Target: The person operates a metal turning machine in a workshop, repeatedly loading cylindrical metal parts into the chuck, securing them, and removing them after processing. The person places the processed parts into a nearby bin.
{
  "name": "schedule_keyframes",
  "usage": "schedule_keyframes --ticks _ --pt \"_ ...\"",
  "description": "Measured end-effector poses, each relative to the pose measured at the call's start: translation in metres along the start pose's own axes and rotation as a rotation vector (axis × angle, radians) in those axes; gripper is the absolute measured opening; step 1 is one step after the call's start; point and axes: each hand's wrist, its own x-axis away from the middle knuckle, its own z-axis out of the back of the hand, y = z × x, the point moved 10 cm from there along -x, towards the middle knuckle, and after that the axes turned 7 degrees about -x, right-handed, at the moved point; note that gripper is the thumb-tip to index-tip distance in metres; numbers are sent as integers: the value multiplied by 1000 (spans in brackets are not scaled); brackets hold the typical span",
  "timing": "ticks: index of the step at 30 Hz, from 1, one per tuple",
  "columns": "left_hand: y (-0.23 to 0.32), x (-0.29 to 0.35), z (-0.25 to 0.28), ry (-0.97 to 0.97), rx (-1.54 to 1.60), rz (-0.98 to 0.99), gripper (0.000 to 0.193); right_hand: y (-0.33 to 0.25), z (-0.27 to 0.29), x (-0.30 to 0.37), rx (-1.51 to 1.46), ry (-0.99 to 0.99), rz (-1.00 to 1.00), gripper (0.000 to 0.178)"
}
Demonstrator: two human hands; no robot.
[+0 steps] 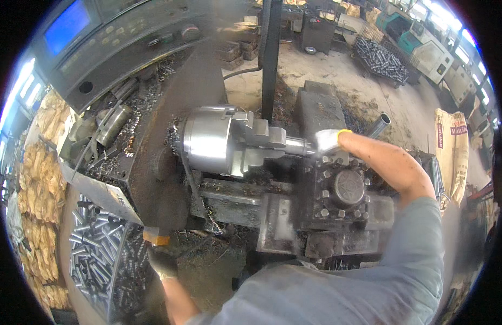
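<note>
A bright steel lathe chuck (209,140) with stepped jaws grips a short metal tube (296,146) that points to the right. My right hand (328,141), in a white glove with a yellow cuff, is closed at the tube's free end; its fingertips are partly hidden. Just below that hand is the square tool post (349,187), dark and studded with bolts. My left hand (163,264), in a dark-stained glove, is low at the left beside an orange block-like piece (156,237). Blur hides whether its fingers are around that piece.
Cut metal tubes (96,254) fill a bin at lower left. Metal chips lie on the machine ledge (115,162) below a control panel (121,43). A dark upright post (270,59) stands behind the chuck. Farther back is a wire cart (381,58) heaped with metal parts.
</note>
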Motion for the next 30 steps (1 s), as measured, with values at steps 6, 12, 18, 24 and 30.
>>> schedule_keyframes --ticks 6,12,18,24,30 --pt "7 -10 8 25 0 60 27 -43 17 -28 -302 174 159 62" --pt "42 8 14 308 -815 -359 49 -41 53 36 -143 503 112 72" --pt "139 135 -139 363 -1326 -1539 41 -52 63 233 -527 1056 66 39" --pt "202 162 -396 -172 -1243 -1791 46 -144 -17 322 -615 1077 306 29" --pt "235 32 -581 -12 -1811 -1267 84 -179 -87 289 -733 785 533 40"
